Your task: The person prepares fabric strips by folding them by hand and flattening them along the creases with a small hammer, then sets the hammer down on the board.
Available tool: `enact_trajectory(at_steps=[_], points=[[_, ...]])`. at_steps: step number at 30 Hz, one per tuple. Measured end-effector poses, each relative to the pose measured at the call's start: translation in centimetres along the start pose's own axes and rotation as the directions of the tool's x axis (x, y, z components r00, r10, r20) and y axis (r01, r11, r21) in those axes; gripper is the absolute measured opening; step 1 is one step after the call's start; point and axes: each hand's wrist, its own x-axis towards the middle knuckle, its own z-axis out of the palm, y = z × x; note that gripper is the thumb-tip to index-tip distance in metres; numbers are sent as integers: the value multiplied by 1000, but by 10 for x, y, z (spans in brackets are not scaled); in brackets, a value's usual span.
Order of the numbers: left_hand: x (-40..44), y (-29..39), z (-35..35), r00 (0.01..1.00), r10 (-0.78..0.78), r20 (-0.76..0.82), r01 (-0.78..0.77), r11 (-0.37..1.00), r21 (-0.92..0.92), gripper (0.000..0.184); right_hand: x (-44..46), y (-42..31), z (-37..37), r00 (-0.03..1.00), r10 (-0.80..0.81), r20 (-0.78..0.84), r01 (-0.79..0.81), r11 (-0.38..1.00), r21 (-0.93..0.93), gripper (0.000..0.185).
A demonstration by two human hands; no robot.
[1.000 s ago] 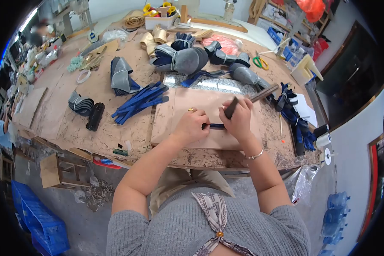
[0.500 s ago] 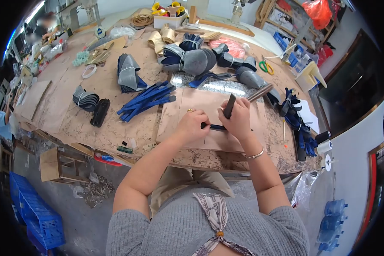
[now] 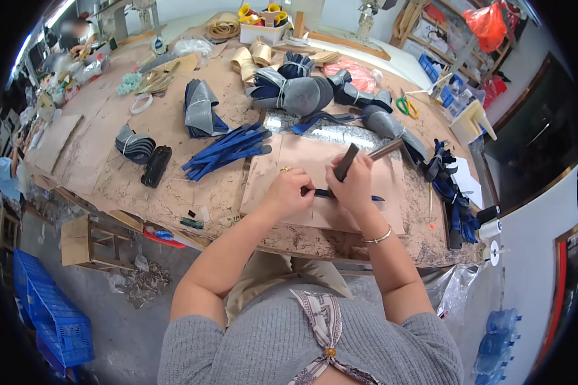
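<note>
A narrow dark blue strip (image 3: 324,193) lies across the pale board (image 3: 270,168) in front of me. My left hand (image 3: 291,191) is closed on the strip's left end, fingertips pressed together. Over the strip's right part, my right hand (image 3: 353,181) is wrapped round a dark flat-ended tool (image 3: 347,162) that stands tilted. A brown bar-like handle (image 3: 386,149) sticks out to the right behind that hand; how it is held is hidden. The strip's right tip shows beyond my right hand. A pile of blue strips (image 3: 228,151) lies left of the board.
Tied grey and blue bundles (image 3: 295,93) lie behind the board, with green-and-yellow scissors (image 3: 406,108) farther right. A black case (image 3: 156,167) is at the left. Dark blue pieces (image 3: 453,192) and thread spools (image 3: 491,229) sit at the right edge. A person (image 3: 77,32) is far back left.
The view has shifted, so the table's things appear farther right. More of the strip's right end now shows past my right hand. Both hands keep their holds.
</note>
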Motion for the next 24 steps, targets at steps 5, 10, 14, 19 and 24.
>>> enact_trajectory(at_steps=[5,10,14,19,24], points=[[-5,4,1,994,-107,-12,106,993,-54,9,-8,-11,20,998,46,-50,-42,996,84,19],[-2,1,-1,995,-46,-86,48,998,27,6,8,-13,9,999,-12,-38,16,995,99,17],[-15,8,-7,987,-129,-95,134,990,49,5,-9,-20,36,996,61,-67,-53,992,113,16],[-38,10,-26,978,-110,-179,138,979,150,8,5,-26,30,997,-14,-82,26,989,145,21],[-56,18,-28,986,-55,-157,86,976,201,4,-18,-17,41,998,34,-49,-28,992,122,23]])
